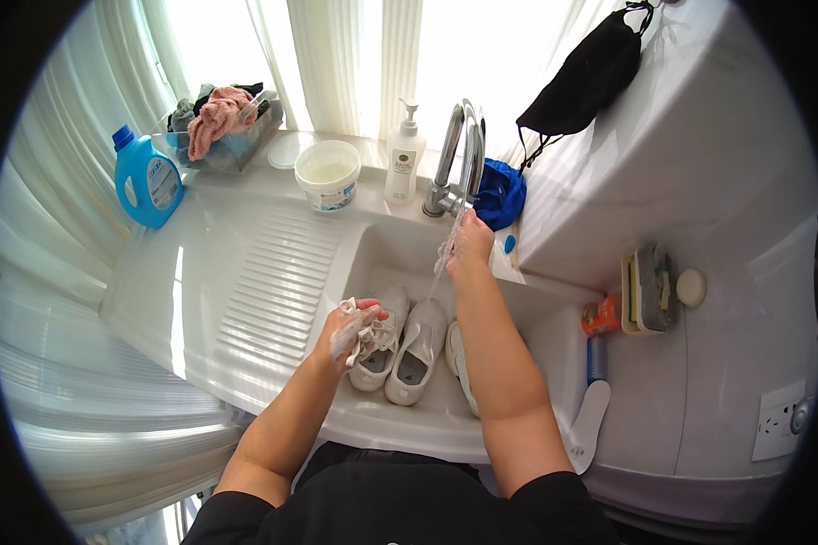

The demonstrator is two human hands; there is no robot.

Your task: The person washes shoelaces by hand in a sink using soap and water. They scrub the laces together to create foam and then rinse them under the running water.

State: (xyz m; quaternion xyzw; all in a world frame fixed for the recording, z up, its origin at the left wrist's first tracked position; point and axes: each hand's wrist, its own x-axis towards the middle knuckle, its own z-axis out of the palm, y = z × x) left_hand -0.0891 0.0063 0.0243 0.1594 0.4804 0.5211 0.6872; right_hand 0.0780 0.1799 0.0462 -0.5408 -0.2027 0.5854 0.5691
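Observation:
My left hand (354, 334), wet with suds, is closed around a bunch of white shoelaces (347, 307) above the sink. Under the running tap (471, 150), my right hand (471, 243) is in the splashing water, which blurs its fingers. Water falls past it towards a pair of white shoes (417, 352) lying in the white sink (336, 422). The left shoe of the pair is partly behind my left hand. Another white shoe (455, 350) lies to the right, mostly hidden by my right forearm.
Left of the basin is a ribbed drainboard (277, 282). A blue detergent bottle (148, 182), white tub (327, 173), pump bottle (404, 163) and box of cloths (223, 123) stand behind. A blue cloth (502, 195) lies beside the tap; a brush (591, 413) is at right.

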